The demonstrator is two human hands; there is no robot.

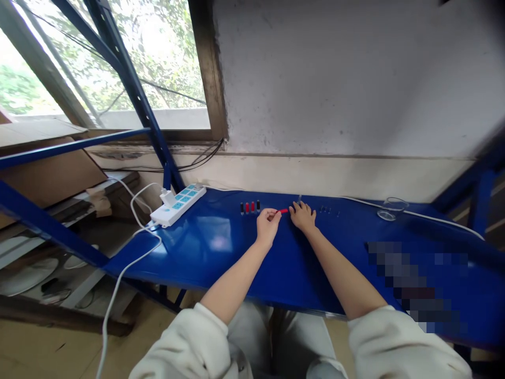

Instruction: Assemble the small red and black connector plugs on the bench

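My left hand (268, 221) and my right hand (303, 216) meet over the far middle of a blue metal bench (205, 247). A small red piece (283, 211) sits between their fingertips; both hands pinch it. Just left of my left hand stand several small upright pieces (250, 207), black and red, in a row. To the right of my right hand lie a few tiny dark parts (325, 209). Something thin and grey pokes up behind my right hand's fingers.
A white power strip (178, 205) with blue sockets lies at the bench's back left, its white cord (118, 273) hanging to the floor. A clear ring-shaped object (389, 210) and a white cable (442, 220) lie at the back right. Blue shelf struts (134, 89) cross the window.
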